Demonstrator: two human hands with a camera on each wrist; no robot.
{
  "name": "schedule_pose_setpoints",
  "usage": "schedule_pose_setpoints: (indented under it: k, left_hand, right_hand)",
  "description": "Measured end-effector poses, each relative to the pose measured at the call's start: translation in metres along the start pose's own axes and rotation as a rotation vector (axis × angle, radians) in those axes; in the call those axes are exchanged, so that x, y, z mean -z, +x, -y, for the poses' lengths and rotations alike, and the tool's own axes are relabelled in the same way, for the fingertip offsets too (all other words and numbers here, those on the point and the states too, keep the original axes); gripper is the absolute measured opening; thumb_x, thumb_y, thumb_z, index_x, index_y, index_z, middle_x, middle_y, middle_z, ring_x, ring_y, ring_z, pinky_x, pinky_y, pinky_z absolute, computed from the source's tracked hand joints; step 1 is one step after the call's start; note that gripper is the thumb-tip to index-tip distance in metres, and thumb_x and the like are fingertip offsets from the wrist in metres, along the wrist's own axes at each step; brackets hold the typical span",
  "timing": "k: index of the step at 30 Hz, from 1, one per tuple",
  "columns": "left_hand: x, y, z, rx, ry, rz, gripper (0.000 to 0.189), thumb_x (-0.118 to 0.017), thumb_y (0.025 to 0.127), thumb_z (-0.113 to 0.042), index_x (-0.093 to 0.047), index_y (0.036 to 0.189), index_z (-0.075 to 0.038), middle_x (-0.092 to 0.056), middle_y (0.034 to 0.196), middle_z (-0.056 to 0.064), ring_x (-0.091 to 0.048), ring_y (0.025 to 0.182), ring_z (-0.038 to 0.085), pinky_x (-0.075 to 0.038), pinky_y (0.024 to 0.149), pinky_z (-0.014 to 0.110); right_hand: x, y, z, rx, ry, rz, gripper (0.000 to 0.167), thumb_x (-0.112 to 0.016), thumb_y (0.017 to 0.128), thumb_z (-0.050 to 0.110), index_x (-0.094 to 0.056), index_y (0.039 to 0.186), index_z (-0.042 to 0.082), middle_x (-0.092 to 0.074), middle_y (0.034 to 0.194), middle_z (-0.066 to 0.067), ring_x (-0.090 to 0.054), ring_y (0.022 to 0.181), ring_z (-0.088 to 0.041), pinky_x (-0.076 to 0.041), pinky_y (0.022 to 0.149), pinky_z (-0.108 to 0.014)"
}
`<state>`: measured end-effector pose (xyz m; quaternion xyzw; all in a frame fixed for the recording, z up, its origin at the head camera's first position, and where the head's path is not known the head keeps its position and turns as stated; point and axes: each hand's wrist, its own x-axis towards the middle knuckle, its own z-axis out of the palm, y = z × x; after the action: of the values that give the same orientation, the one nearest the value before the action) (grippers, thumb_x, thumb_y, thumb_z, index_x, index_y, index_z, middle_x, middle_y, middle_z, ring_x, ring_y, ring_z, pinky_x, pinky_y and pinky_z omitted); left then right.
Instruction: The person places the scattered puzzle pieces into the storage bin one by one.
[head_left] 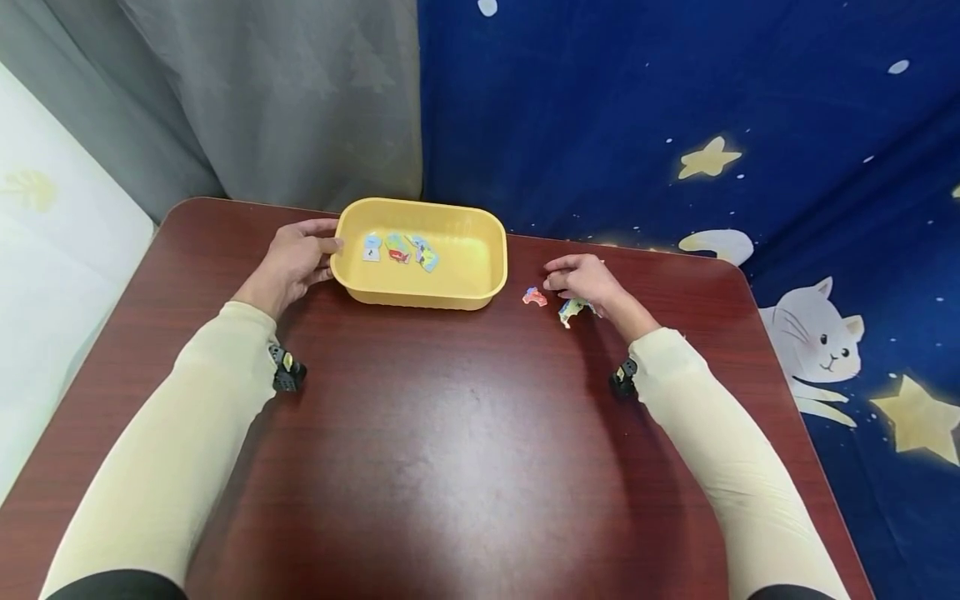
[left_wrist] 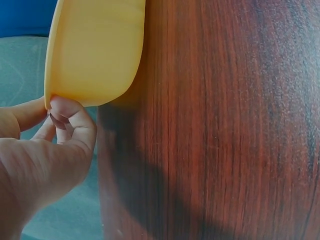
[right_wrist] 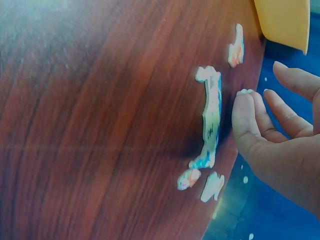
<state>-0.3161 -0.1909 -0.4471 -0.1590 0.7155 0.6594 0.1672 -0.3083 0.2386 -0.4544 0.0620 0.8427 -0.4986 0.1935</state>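
My left hand (head_left: 292, 258) pinches the left end rim of a yellow plastic tub (head_left: 420, 287), thumb on the inside and fingers outside. Three flat, brightly printed pieces, like jigsaw pieces, lie in the tub: a pale blue one (head_left: 372, 247), a green and red one (head_left: 398, 248) and a blue-green one (head_left: 424, 254). To the tub's right, my right hand (head_left: 588, 282) hovers over more such pieces, its fingers loosely bent and holding nothing visible. Beneath it lies a long pale piece (right_wrist: 212, 117), with a small red and blue piece (head_left: 535, 297) nearer the tub.
Two more small pieces, an orange-white one (right_wrist: 188, 179) and a pale one (right_wrist: 213, 186), lie beside the long piece. The dark red wooden table (head_left: 450, 433) ends at the back against a grey curtain (head_left: 300, 100) and a blue star-patterned curtain (head_left: 600, 125).
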Motion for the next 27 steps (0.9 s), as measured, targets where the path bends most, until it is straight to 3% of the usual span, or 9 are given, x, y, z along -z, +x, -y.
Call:
schedule_pose_setpoints:
  k: [7, 15, 27]
  left_hand:
    - [-0.001, 0.002, 0.001, -0.003, 0.011, -0.002, 0.048, -0.058, 0.098, -0.018, -0.047, 0.144, -0.016, -0.060, 0.108, 0.009, -0.064, 0.071, 0.009, -0.055, 0.060, 0.021]
    - [-0.001, 0.001, 0.000, -0.003, 0.021, -0.002, 0.048, -0.058, 0.098, -0.019, -0.046, 0.145, -0.016, -0.060, 0.108, 0.009, -0.063, 0.071, 0.009, -0.054, 0.058, 0.021]
    - [-0.001, 0.002, 0.001, 0.000, 0.037, 0.000, 0.048, -0.055, 0.099, -0.019, -0.044, 0.146, -0.017, -0.057, 0.116, 0.011, -0.065, 0.075, 0.009, -0.054, 0.061, 0.020]
  right_hand:
    - [-0.018, 0.003, -0.003, 0.037, -0.107, 0.019, 0.043, -0.066, 0.084, 0.000, -0.059, 0.126, -0.005, -0.064, 0.103, -0.014, -0.060, 0.076, -0.008, -0.052, 0.071, -0.022]
    - [-0.037, 0.001, 0.000, 0.103, -0.464, -0.099, 0.034, -0.074, 0.080, 0.009, -0.068, 0.113, 0.008, -0.066, 0.100, -0.010, -0.058, 0.091, -0.020, -0.043, 0.078, -0.029]
    - [-0.037, 0.000, 0.003, 0.097, -0.509, -0.057, 0.027, -0.071, 0.083, 0.007, -0.067, 0.109, 0.009, -0.064, 0.093, -0.008, -0.056, 0.080, -0.019, -0.042, 0.066, -0.027]
